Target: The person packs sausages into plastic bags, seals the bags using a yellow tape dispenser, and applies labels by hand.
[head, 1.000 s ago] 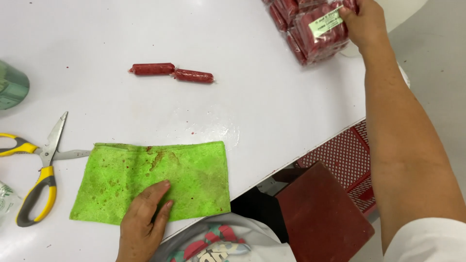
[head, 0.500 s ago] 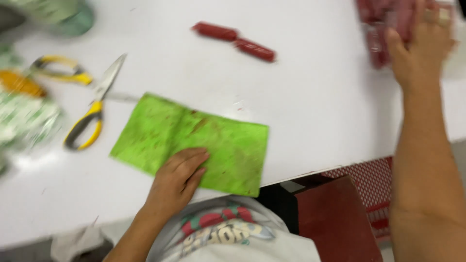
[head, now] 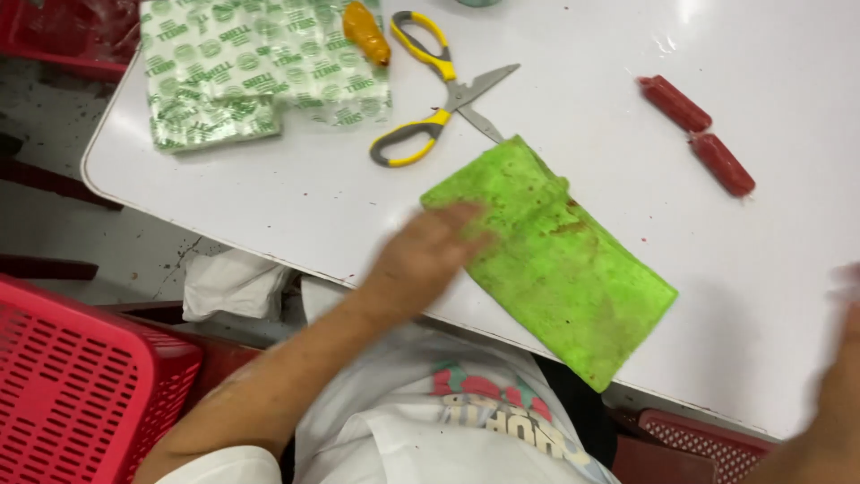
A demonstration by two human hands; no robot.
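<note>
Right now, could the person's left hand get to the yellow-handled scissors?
Probably yes. The left hand rests on the near corner of the green cloth, and the scissors lie just beyond that corner on the white table, with nothing between them.

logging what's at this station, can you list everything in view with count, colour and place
folded cloth: 1, bright green with reddish stains, near table edge in the middle
scissors: 1, yellow and grey handles, lying open above the cloth
sausage links: 2 joined, dark red, upper right of table
printed plastic wrappers: a stack, white and green, upper left of table
small bottle-like thing: 1, orange, beside the scissors' handles
round-cornered table: 1, white
plastic crates: red, lower left; another lower right
left hand: blurred, on the cloth's left end
right hand: blurred, at right frame edge
</note>
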